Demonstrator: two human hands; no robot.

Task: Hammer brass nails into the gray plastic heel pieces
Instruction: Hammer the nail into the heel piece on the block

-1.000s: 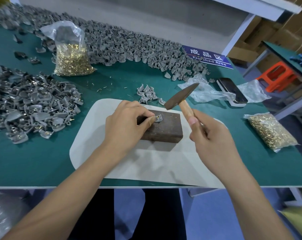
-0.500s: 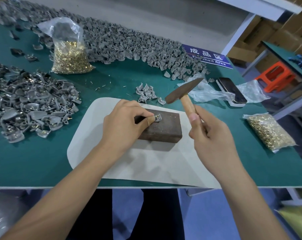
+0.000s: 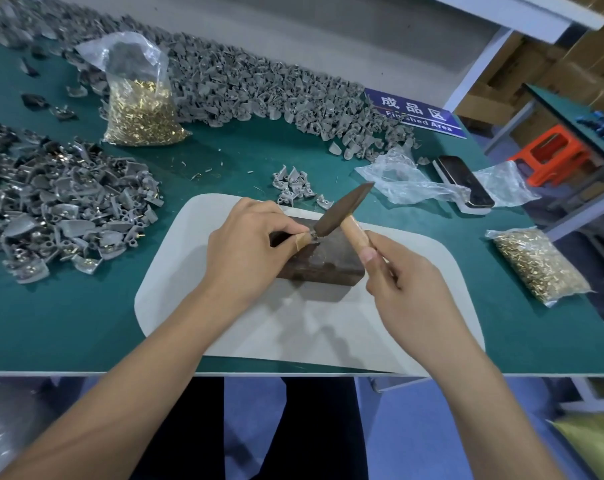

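Hammer head on block; mat margins bare

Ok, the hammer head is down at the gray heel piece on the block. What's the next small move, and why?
Probably lift the wooden-handled hammer a little and tap again. Its dark head sits right at the small gray plastic heel piece, which the left hand pinches on the dark brown block. The right hand grips the handle. Whether the nail is fully seated cannot be told.
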